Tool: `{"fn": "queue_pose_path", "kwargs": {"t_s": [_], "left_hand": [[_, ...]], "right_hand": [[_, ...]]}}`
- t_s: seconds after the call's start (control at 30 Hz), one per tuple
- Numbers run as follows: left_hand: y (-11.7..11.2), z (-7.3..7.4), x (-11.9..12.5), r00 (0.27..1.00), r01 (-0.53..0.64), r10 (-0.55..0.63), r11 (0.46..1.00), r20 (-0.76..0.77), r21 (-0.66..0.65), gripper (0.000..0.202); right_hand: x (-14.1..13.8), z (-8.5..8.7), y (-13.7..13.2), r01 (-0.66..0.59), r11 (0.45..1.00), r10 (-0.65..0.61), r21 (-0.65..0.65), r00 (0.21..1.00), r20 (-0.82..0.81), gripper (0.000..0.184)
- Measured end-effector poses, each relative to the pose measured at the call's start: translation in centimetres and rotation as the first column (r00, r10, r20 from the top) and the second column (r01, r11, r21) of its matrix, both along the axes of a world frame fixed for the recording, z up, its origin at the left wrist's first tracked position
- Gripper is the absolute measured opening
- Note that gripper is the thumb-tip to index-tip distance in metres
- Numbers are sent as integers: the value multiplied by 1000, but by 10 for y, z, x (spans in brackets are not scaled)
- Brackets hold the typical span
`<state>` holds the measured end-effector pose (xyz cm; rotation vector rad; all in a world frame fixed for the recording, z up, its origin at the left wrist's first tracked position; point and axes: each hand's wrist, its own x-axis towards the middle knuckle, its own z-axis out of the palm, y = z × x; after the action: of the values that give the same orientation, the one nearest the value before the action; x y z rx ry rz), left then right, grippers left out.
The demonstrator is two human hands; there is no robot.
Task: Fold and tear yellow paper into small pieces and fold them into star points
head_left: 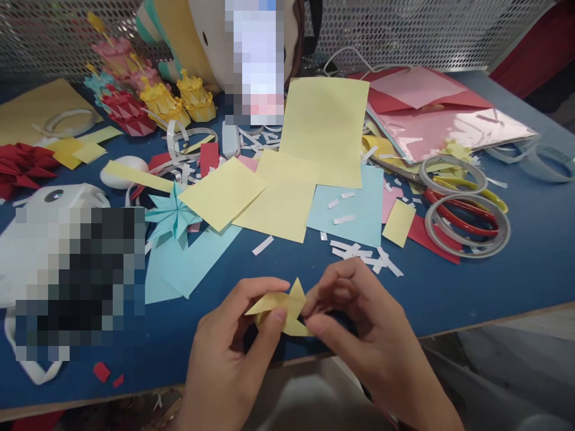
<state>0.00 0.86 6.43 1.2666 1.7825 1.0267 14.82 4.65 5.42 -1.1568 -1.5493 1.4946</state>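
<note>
A small folded piece of yellow paper (290, 308) with pointed corners is held just above the table's front edge. My left hand (238, 335) pinches it between thumb and fingers from the left side. On the right, the thumb and fingertips of my right hand (359, 326) close on the paper's right edge and lower right corner. Beyond my hands lie a large yellow sheet (287, 203), a smaller yellow sheet (223, 193) and a light blue folded paper star (173, 212). White paper strips (359, 250) are scattered just past my right hand.
Tape rolls (468, 256) and red-handled scissors (462, 214) lie at the right. Pink and red paper packs (449, 123) are behind them. Folded paper cakes (164, 106) stand at the back left. A white device (31, 251) sits at the left, partly blurred. A metal mesh (395, 36) borders the back.
</note>
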Motion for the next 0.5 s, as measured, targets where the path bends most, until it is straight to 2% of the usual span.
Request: {"fn": "queue_pose_path", "kwargs": {"t_s": [0.07, 0.13, 0.3, 0.43, 0.5], "left_hand": [[1, 3, 2, 999, -45, 45, 999, 8, 20, 7], [1, 4, 4, 995, -80, 79, 997, 58, 17, 9], [0, 2, 7, 970, -133, 139, 990, 200, -43, 15], [-1, 1, 9, 939, -144, 161, 987, 305, -78, 17], [-1, 2, 9, 940, -120, 144, 988, 310, -96, 28]], "right_hand": [[-2, 0, -2, -57, 998, 60, -40, 997, 58, 23], [-3, 0, -3, -66, 998, 68, -16, 990, 122, 22], [-3, -4, -6, 54, 994, -60, 93, 996, 64, 17], [-4, -6, -6, 145, 983, -146, 109, 989, 0, 17], [-5, -6, -5, 153, 983, -153, 105, 988, -7, 17]]}}
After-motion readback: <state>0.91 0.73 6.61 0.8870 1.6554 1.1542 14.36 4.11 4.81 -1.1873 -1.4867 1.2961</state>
